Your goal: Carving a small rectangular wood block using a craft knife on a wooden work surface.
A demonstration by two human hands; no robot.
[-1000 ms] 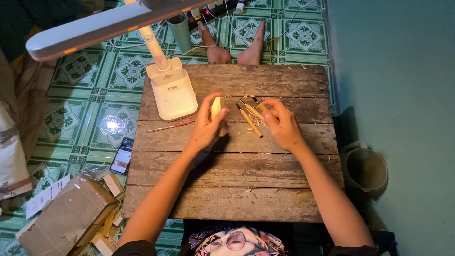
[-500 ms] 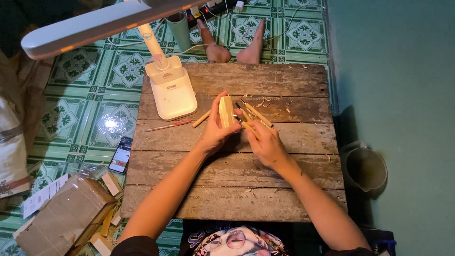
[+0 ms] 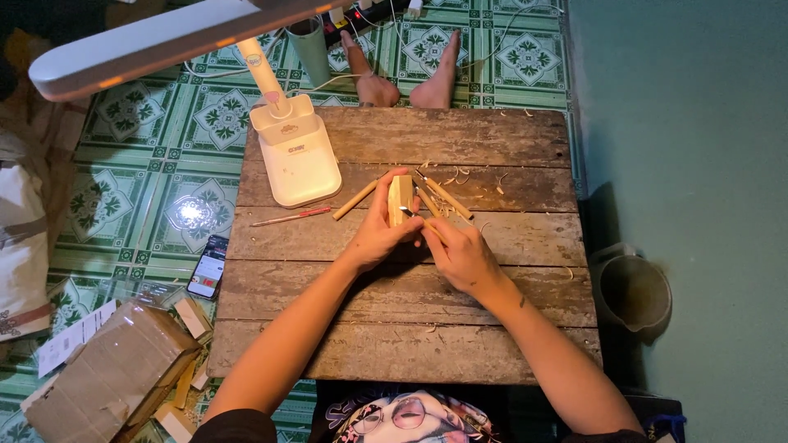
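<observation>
The left hand (image 3: 379, 238) was closed around a small wood block (image 3: 400, 199) and held it upright just above the desk (image 3: 394, 328). Just beside the block, the right hand (image 3: 461, 256) gripped a thin carving tool (image 3: 414, 216), its tip touching the lower part of the block. Behind the block lay more wooden-handled tools (image 3: 443, 195) and shavings. Further behind, to the left of the block, stood a white lamp base (image 3: 295, 152).

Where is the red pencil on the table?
The red pencil lies on the wooden table, just below the white lamp base, left of the left hand.
</observation>
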